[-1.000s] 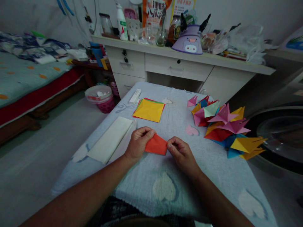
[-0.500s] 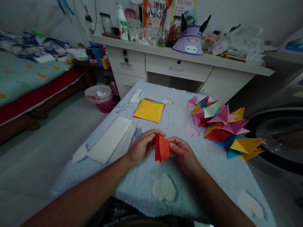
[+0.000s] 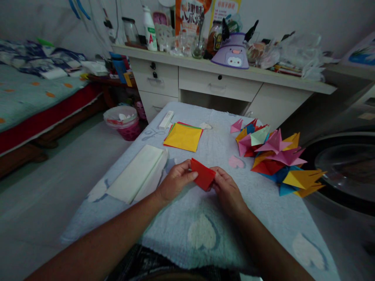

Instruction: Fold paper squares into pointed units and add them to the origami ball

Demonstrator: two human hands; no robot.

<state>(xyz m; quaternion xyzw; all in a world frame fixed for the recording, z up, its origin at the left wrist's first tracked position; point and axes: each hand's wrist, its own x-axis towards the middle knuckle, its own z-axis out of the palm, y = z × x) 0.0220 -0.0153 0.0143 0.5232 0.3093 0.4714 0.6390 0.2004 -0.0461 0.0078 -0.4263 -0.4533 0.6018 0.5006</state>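
A small folded sheet of red origami paper [image 3: 202, 174] is held between my two hands above the cloth-covered table. My left hand [image 3: 179, 178] pinches its left corner, thumb on the near face. At the right edge, my right hand [image 3: 227, 189] grips the paper with thumb and fingers. Beyond my hands lies a stack of square coloured paper [image 3: 183, 136], yellow on top with red and green edges showing. Several folded paper cranes [image 3: 275, 141] in pink, yellow, blue, red and pale green are grouped to the right.
A folded whitish sheet [image 3: 136, 173] lies left of my hands on the table [image 3: 202, 234]. Near the far left edge sits a small white box [image 3: 166, 120]. A cluttered white desk [image 3: 219, 88] stands behind, a pink bin [image 3: 124, 123] at left, a round-doored machine [image 3: 345, 168] at right.
The red paper has turned from an upright, partly spread shape to a flat, tilted four-sided one. My left thumb now presses on its face. The view has shifted slightly.
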